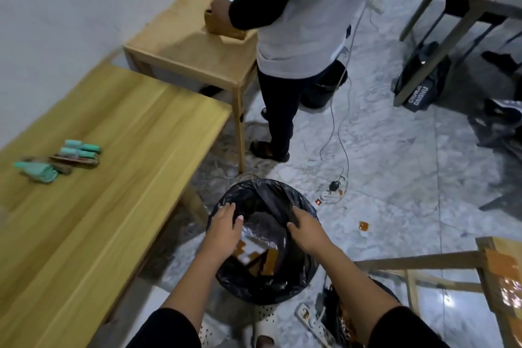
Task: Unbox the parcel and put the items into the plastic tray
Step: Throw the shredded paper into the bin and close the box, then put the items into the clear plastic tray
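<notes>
Left hand [223, 227] lies with straight fingers on the rim of the black bin bag [268, 287]. Right hand [306, 230] grips a fold of it. Teal-handled tools [80, 150] rest on the counter [127, 127].

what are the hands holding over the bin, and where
Left hand holds nothing, open above the rim. Right hand appears to pinch a fold of the black bin bag near its rim.
</notes>
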`<state>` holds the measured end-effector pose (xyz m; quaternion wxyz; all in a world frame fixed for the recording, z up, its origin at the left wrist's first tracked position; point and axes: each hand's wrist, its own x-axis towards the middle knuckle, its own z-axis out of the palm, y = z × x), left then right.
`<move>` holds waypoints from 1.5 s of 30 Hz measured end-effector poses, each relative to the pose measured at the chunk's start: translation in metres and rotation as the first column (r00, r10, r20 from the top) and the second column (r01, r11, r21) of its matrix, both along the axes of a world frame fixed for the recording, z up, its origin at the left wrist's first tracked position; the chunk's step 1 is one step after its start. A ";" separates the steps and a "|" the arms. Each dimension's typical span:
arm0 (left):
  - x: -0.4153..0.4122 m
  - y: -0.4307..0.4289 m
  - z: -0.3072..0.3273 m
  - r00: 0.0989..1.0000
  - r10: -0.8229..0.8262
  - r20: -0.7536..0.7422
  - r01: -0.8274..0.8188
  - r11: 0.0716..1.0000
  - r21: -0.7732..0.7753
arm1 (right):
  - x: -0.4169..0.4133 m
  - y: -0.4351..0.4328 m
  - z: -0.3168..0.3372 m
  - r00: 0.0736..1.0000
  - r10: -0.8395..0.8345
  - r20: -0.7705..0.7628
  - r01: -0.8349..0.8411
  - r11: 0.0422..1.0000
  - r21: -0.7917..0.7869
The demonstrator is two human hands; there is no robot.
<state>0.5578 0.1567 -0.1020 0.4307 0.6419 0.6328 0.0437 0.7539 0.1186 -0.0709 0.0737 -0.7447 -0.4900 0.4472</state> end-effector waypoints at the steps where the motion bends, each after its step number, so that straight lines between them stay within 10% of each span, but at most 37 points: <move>1: -0.005 0.007 0.009 1.000 0.001 -0.002 -0.001 0.999 0.043 | -0.007 0.010 0.008 1.000 0.018 0.012 -0.018 0.999 0.032; 13: -0.175 0.083 0.103 0.950 0.310 -0.025 -0.278 0.883 0.378 | -0.186 0.134 0.082 0.960 0.280 -0.005 -0.271 0.936 0.225; 22: -0.375 0.059 0.087 0.469 0.879 -0.082 -0.776 0.455 0.438 | -0.338 0.205 0.057 0.835 0.550 0.004 -0.524 0.793 0.311; 45: -0.427 0.072 0.017 0.193 0.927 0.321 -0.967 0.124 0.222 | -0.501 0.267 -0.012 0.634 0.582 0.509 -0.760 0.589 0.274</move>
